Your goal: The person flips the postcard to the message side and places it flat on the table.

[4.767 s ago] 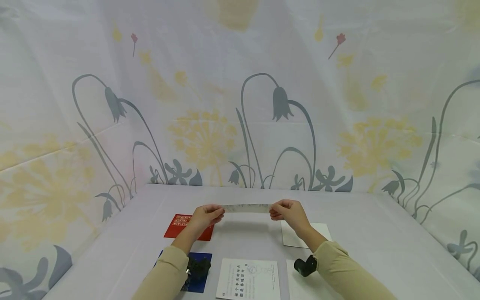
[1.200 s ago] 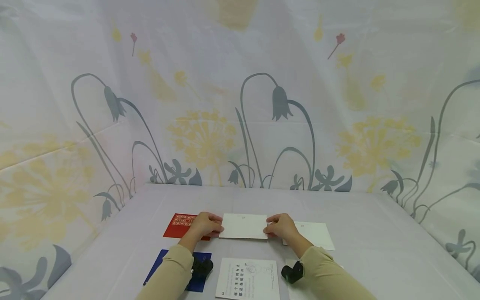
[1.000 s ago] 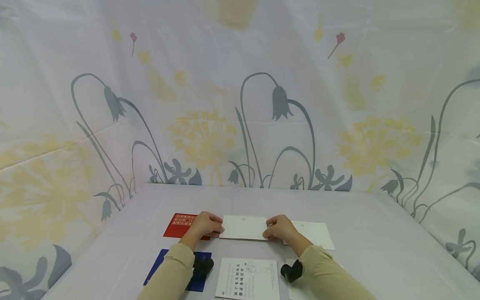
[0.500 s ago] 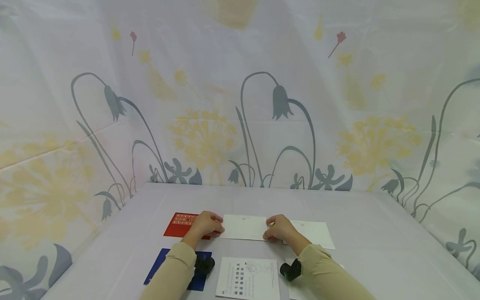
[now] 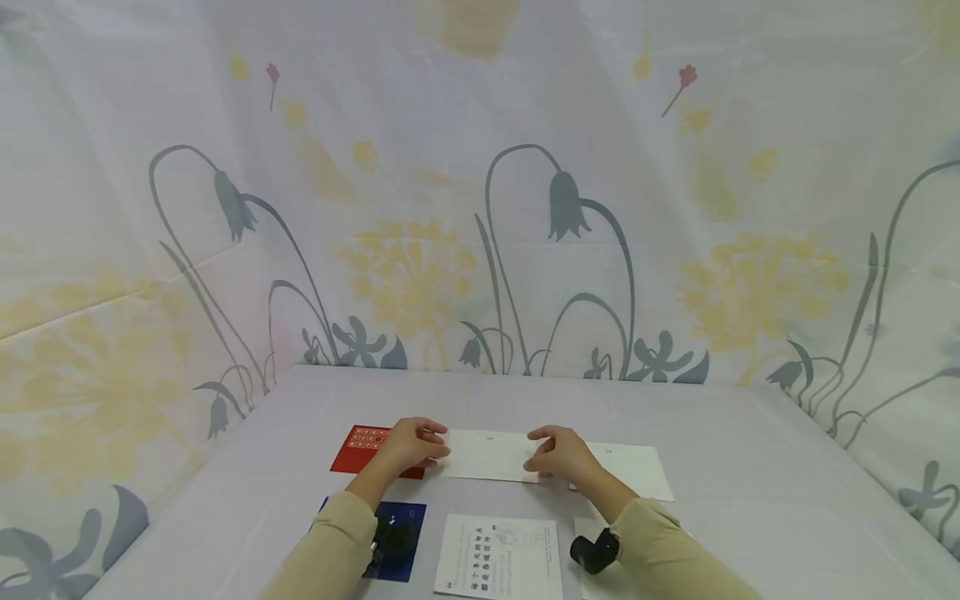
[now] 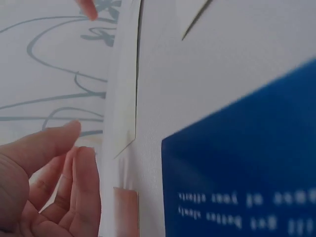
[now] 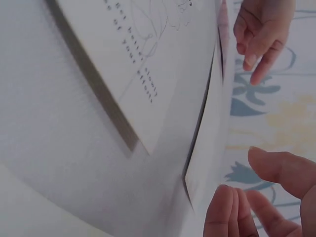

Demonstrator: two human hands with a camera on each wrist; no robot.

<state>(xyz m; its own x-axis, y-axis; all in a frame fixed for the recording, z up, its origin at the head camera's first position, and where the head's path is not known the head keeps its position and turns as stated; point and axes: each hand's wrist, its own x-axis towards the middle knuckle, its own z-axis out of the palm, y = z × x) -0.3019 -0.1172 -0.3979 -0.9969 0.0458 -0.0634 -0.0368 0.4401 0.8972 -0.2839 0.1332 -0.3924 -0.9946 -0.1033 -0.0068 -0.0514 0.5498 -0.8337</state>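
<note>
1. Backdrop: a pale curtain (image 5: 420, 125) fills the view ahead, printed with grey drooping bellflowers and yellow blossoms.
2. Surface: a white-covered table (image 5: 765, 475) runs to the foot of the curtain.
3. Arms: a beige left sleeve (image 5: 330, 542) and right sleeve (image 5: 667, 546) reach in from the near side.
4. Near row, centre: a printed card (image 5: 498, 554) lies flat, with black characters and a faint line drawing; its edge looks thick in the right wrist view.
5. Near row, left: a blue card (image 6: 242, 153) with pale lettering, partly under the left forearm.
6. Near row, right: a near white card (image 5: 592, 588), largely hidden by the right sleeve.
7. Far row, centre: the middle white card (image 5: 492, 457) lies flat on the table between the two hands, a small mark near its far edge.
8. Far row, right: another white card (image 5: 633, 472), one corner hidden behind the right hand.
9. Far row, left: a red card (image 5: 360, 452) with light characters, partly covered by the left hand.
10. Left hand (image 5: 414, 443): at the middle white card's left end; grip spread, thumb apart from gently bent fingers.
11. Right hand (image 5: 561, 454): at the opposite end; grip likewise spread, thumb apart. Cannot tell whether a fingertip touches the card.
12. Wrists: a black device on the left (image 5: 392, 542), another on the right (image 5: 595, 552).
</note>
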